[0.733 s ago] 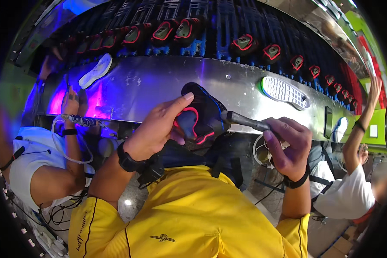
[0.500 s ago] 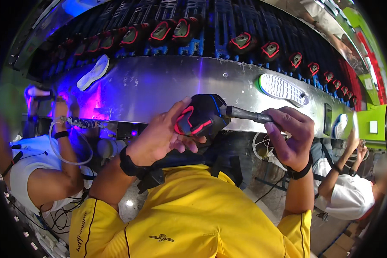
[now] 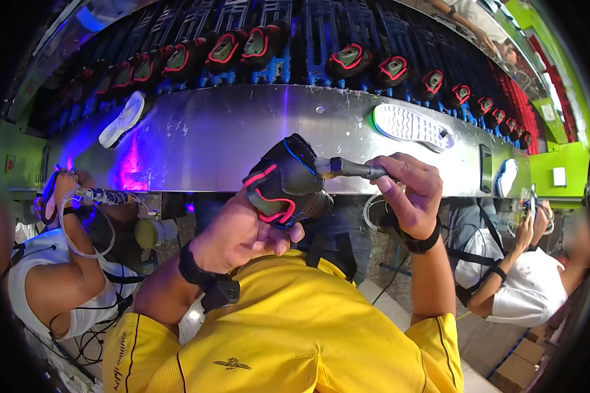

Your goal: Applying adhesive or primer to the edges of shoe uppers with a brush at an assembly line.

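Note:
My left hand point(image 3: 233, 229) is wrapped round a black shoe upper point(image 3: 295, 173) with red trim and a thin blue line along its lower edge. It holds the upper tilted above the near edge of the metal bench. Between the thumb and fingers of my right hand point(image 3: 410, 187) is the dark handle of a brush point(image 3: 354, 168). The brush's bristle end touches the side of the upper by the blue line. On the bench beyond my right hand lies a white shoe sole point(image 3: 413, 126), its inner face hidden or shown only as a ribbed pattern.
The metal bench point(image 3: 216, 144) runs across in front. Another white sole point(image 3: 121, 120) lies at its left, and one point(image 3: 506, 177) at its right. Behind it, a dark conveyor carries several black-and-red uppers point(image 3: 255, 44). Co-workers in white sit at left point(image 3: 59, 281) and right point(image 3: 528, 281).
The upper has been turned and tilted in my left hand, showing more of its side. My right hand has shifted left with the brush, still against the upper. The view has moved slightly.

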A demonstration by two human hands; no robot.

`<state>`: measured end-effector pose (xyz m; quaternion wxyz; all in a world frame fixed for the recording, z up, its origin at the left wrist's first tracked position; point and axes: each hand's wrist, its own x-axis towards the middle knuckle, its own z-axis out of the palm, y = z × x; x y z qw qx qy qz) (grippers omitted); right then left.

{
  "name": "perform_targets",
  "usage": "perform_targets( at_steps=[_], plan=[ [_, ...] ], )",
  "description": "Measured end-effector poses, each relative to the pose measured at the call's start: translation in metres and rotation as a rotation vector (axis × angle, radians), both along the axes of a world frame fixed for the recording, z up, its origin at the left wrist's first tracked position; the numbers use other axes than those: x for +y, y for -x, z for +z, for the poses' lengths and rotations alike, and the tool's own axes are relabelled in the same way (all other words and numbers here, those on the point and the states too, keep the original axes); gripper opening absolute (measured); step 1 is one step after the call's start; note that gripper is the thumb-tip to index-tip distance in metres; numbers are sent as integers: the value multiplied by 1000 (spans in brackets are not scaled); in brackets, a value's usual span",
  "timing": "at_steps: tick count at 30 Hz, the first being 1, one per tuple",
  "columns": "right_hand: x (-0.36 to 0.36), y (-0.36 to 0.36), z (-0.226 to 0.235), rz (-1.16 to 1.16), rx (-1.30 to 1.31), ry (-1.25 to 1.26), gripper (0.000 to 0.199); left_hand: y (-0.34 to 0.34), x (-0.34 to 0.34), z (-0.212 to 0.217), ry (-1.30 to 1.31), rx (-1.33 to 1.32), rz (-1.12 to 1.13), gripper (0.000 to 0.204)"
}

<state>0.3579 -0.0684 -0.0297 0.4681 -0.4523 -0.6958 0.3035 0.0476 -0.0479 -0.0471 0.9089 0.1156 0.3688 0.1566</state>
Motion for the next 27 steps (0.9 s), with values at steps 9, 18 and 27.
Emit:
perform_targets(
  at_steps=[9, 18, 27],
  plan=[
    [-13, -5, -28, -52, 9, 45, 24, -4, -1, -8, 52, -151, 8, 50],
    [-23, -18, -16, -219, 94, 181, 24, -20, -2, 7, -156, -154, 117, 44],
    [-29, -23, 25, -296, -68, 262, 20, -62, 55, 34, -283, -160, 154, 42]
  ],
)
